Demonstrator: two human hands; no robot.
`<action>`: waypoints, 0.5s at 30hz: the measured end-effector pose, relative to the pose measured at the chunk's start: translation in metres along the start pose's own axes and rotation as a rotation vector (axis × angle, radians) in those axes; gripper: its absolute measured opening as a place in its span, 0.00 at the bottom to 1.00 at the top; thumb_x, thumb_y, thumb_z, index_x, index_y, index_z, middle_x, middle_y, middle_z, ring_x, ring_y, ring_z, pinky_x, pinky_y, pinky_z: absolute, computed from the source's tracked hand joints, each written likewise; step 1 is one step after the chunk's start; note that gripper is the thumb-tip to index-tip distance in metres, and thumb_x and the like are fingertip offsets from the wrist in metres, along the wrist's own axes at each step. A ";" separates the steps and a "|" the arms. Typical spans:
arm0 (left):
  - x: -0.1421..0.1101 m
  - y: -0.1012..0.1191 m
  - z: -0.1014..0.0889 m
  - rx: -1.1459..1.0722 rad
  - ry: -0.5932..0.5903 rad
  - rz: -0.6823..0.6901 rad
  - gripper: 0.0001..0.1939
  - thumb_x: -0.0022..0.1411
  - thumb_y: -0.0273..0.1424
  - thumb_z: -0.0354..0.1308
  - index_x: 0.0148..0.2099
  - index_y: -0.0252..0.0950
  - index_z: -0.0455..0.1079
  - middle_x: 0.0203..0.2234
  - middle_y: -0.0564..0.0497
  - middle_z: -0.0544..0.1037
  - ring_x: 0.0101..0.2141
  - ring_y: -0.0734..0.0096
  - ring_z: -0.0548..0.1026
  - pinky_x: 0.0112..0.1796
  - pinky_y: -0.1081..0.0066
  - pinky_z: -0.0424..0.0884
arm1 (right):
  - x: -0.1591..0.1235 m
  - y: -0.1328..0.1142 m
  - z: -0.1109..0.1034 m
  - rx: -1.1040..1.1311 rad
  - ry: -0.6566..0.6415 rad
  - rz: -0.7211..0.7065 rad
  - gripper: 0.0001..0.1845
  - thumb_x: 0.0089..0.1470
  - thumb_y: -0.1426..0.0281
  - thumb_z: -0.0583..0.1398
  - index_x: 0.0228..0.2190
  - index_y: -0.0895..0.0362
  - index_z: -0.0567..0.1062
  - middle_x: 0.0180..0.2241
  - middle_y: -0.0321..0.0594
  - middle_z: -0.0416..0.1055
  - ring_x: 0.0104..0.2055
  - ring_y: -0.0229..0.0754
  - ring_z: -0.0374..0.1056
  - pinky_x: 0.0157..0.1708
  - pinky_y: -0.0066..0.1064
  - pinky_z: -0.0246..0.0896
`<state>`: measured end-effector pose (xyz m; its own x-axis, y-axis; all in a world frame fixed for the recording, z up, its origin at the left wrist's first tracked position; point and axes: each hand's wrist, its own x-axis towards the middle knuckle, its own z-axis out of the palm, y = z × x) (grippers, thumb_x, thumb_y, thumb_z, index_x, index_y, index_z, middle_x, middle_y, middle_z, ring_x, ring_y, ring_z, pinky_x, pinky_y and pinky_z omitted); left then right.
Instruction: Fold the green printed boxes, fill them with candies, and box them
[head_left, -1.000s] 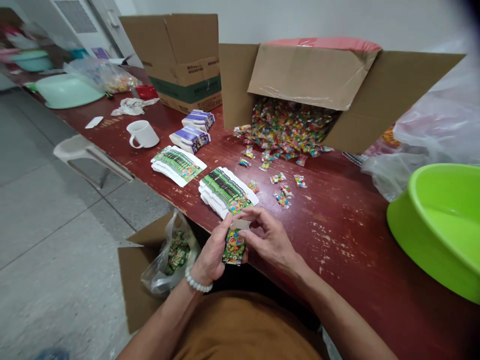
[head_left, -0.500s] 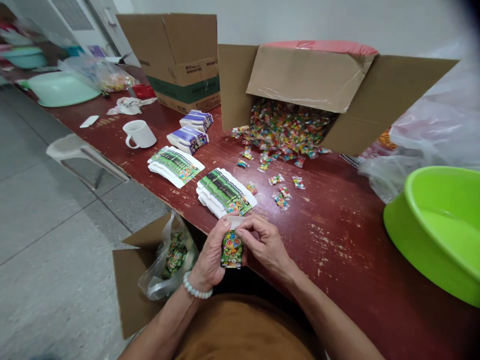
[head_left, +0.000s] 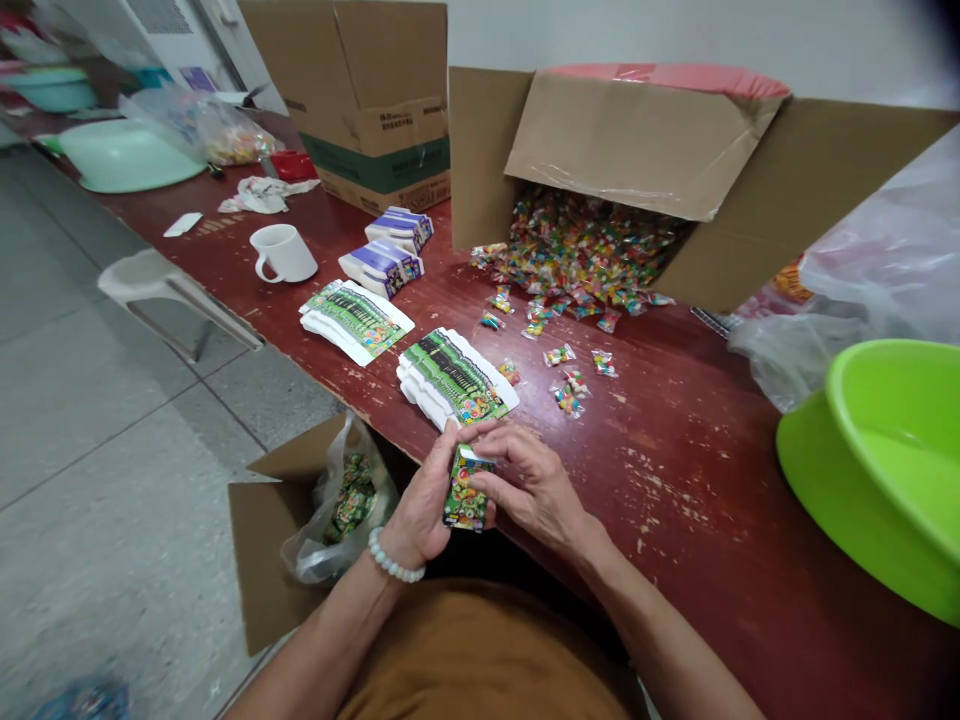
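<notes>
Clearly, the small box (head_left: pixel 465 502) is bearing bright lettering and pictures on its green face, but the characters are showing too small to read. On the tall carton (head_left: pixel 375 110), dark characters are running above and below a green band, also too small to make out. The box's long axis is running away from the person, its far end leaning slightly right; the printed face is pointing up, and the white flap end is facing the green stack (head_left: pixel 457 380). It is sitting between both hands at the near edge of the surface (head_left: pixel 675 480). The left hand (head_left: pixel 426 505) is clamping its sides, fingertips emerging at the right. The right hand (head_left: pixel 536 485) is pinching the flap end, its thumb pressing on the face. Wrapped candies (head_left: pixel 589 245) are spilling from an open carton (head_left: pixel 615 130) beyond.
</notes>
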<state>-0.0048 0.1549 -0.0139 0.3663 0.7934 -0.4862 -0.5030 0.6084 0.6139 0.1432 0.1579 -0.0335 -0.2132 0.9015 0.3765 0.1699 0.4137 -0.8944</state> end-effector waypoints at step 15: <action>0.007 -0.015 -0.012 0.097 0.058 -0.010 0.31 0.63 0.52 0.54 0.53 0.30 0.74 0.24 0.45 0.81 0.14 0.71 0.73 0.15 0.75 0.69 | 0.007 0.006 0.007 0.421 0.010 0.463 0.13 0.50 0.59 0.68 0.29 0.57 0.78 0.29 0.38 0.75 0.23 0.35 0.65 0.20 0.25 0.60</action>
<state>-0.0041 0.1509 -0.0333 0.3233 0.7867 -0.5259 -0.4208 0.6173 0.6648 0.1362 0.1660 -0.0383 -0.1984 0.9774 -0.0727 -0.1521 -0.1040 -0.9829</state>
